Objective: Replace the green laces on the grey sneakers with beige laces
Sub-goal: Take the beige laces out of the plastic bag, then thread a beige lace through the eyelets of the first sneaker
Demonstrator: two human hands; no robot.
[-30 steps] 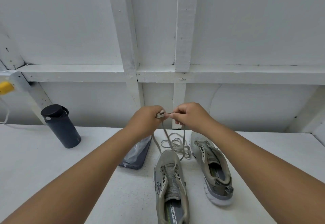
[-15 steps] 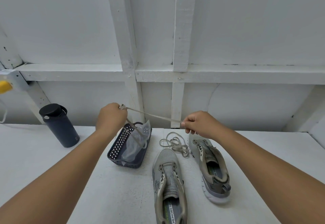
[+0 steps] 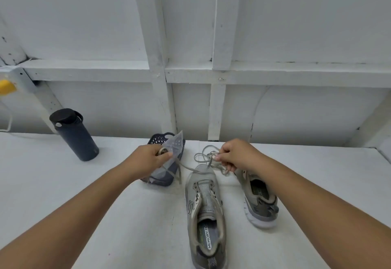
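Observation:
Two grey sneakers stand unlaced on the white table: the left sneaker (image 3: 204,205) in the middle and the right sneaker (image 3: 259,199) partly under my right forearm. A greyish-green lace (image 3: 186,168) stretches between my hands. My left hand (image 3: 151,159) pinches one coiled part of it over a dark basket (image 3: 164,181). My right hand (image 3: 236,156) pinches the lace above the loose loops (image 3: 203,154) lying beyond the sneakers' toes. No beige lace can be told apart.
The dark perforated basket holds a clear plastic bag (image 3: 173,144). A dark blue bottle (image 3: 74,134) stands at the back left. A white framed wall (image 3: 211,74) rises right behind the table, with a yellow object (image 3: 6,87) at the far left.
My hands came down from in front of the wall to just above the table. The left hand first swung left, then moved over the basket; the lace between them has slackened.

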